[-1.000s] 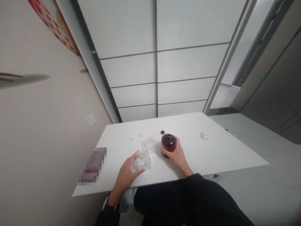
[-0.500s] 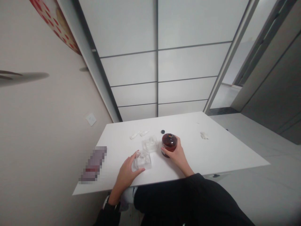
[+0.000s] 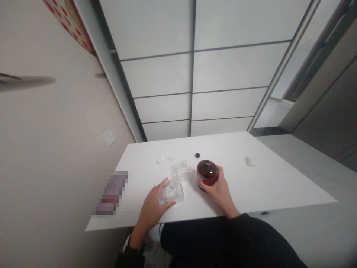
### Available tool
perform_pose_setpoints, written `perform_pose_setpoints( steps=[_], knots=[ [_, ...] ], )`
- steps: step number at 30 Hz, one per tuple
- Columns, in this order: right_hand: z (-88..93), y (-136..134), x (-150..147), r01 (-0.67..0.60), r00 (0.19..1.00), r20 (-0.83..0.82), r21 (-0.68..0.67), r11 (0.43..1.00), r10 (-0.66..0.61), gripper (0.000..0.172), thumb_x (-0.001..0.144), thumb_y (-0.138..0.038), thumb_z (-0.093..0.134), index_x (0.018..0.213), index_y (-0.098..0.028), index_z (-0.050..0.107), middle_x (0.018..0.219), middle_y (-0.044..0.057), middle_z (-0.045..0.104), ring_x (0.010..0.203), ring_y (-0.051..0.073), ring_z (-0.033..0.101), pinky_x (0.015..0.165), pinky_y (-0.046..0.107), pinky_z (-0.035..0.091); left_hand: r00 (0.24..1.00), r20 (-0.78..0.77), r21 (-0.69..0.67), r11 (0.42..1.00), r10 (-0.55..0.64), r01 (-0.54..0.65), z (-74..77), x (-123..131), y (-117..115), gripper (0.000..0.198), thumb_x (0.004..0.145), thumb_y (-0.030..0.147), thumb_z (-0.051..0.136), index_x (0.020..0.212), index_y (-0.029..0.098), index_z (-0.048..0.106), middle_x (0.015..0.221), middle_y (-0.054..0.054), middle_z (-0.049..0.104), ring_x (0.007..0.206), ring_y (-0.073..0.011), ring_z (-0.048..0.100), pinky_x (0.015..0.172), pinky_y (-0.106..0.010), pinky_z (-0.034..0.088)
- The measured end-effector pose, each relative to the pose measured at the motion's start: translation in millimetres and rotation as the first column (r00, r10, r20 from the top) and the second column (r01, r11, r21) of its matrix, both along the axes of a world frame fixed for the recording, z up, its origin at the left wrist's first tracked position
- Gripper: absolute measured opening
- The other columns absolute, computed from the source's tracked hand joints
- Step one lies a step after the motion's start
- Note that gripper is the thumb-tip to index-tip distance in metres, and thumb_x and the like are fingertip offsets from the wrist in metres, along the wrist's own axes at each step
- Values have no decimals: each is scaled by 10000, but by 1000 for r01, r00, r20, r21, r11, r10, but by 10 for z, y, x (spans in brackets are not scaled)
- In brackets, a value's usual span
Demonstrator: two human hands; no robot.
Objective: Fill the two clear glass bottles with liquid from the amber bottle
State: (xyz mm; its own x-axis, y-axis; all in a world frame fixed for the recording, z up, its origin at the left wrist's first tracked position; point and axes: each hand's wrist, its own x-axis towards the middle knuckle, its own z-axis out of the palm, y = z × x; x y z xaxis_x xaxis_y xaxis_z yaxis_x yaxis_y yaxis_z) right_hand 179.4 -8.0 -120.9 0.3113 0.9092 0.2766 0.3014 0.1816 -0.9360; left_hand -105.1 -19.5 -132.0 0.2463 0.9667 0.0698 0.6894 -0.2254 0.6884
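Observation:
My right hand (image 3: pixel 219 190) is wrapped around a dark reddish-brown round-shouldered bottle (image 3: pixel 206 172). Its small mouth faces up with no cap on it. A black bottle cap (image 3: pixel 197 155) lies on the table behind it. My left hand (image 3: pixel 153 203) spans a clear plastic square container (image 3: pixel 175 191), with thumb at the near side and fingers at the far side. Just beyond stands a second clear container (image 3: pixel 182 170), close to the first. What the clear containers hold, if anything, cannot be made out.
Two small clear pieces (image 3: pixel 161 159) lie at the back left of the white table (image 3: pixel 273 182). A crumpled whitish tissue-like scrap (image 3: pixel 250 161) is toward the right. A blurred-out flat object (image 3: pixel 113 191) rests at the left edge. White sliding panels (image 3: pixel 164 78) rise behind the table.
The view has shifted slightly, so most things appear a little farther right. The bottle in my right hand sits slightly farther from the cap. Both hands keep their holds.

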Motion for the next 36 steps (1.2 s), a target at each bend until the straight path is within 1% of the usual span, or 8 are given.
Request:
perform_pose_setpoints(
  steps=[3, 7, 10, 13, 18, 25, 30, 36],
  knots=[
    [67, -145, 17, -23, 999, 46, 10, 1000, 22, 756, 725, -523, 862, 1341, -225, 537, 1281, 129, 726, 1140, 306, 731, 1046, 484, 576, 999, -27, 15, 1000, -21, 21, 5, 12, -21, 782, 893, 331, 752, 1609, 223, 457, 1655, -127, 525, 1527, -322, 522, 1332, -585, 298],
    [169, -333, 74, -67, 968, 246, 45, 997, 54, 718, 806, -533, 828, 1394, -221, 559, 1346, 135, 721, 1226, 313, 722, 1085, 473, 583, 994, -85, 28, 997, -69, 72, 30, 25, -41, 788, 893, 344, 787, 1605, 261, 459, 1668, -109, 503, 1531, -320, 518, 1338, -615, 278],
    [251, -422, 113, -158, 903, 411, 46, 986, 126, 681, 838, -491, 811, 1416, -224, 569, 1354, 134, 741, 1232, 314, 742, 1065, 452, 615, 988, -128, 34, 995, -90, 95, 51, 37, -49, 772, 858, 373, 844, 1551, 257, 523, 1612, -114, 578, 1493, -325, 563, 1333, -627, 291],
    [330, -467, 126, -229, 831, 523, 10, 973, 191, 625, 866, -431, 790, 1422, -250, 568, 1335, 111, 763, 1183, 292, 775, 988, 393, 658, 983, -154, 33, 993, -103, 110, 64, 50, -53, 794, 807, 436, 899, 1504, 247, 568, 1525, -120, 665, 1432, -345, 621, 1320, -657, 308],
    [419, -473, 156, -347, 703, 645, -57, 936, 300, 641, 875, -261, 730, 1474, -303, 506, 1339, 80, 764, 1133, 248, 797, 913, 310, 677, 977, -149, 31, 987, -152, 158, 38, 40, -47, 871, 771, 527, 925, 1499, 227, 553, 1498, -151, 677, 1418, -366, 626, 1311, -687, 306],
    [560, -394, 251, -384, 544, 788, -72, 921, 288, 679, 883, -214, 625, 1546, -301, 508, 1331, 108, 767, 1037, 265, 824, 803, 289, 702, 970, -141, 63, 977, -196, 206, -23, 11, -62, 964, 748, 546, 950, 1544, 273, 481, 1541, -147, 642, 1436, -368, 610, 1295, -687, 337],
    [624, -334, 262, -418, 461, 844, -65, 906, 273, 828, 863, -192, 598, 1654, -328, 397, 1339, 98, 761, 953, 249, 831, 724, 267, 697, 967, -148, 65, 974, -206, 218, -2, 31, -73, 1042, 691, 520, 995, 1551, 290, 453, 1546, -127, 644, 1431, -365, 615, 1283, -687, 364],
    [641, -310, 275, -442, 371, 898, -55, 895, 238, 880, 866, -204, 581, 1702, -295, 323, 1295, 101, 779, 930, 258, 828, 609, 258, 667, 966, -129, 89, 968, -223, 235, 5, 19, -65, 1008, 718, 505, 980, 1558, 296, 463, 1552, -123, 639, 1434, -366, 614, 1283, -687, 366]
  ],
)
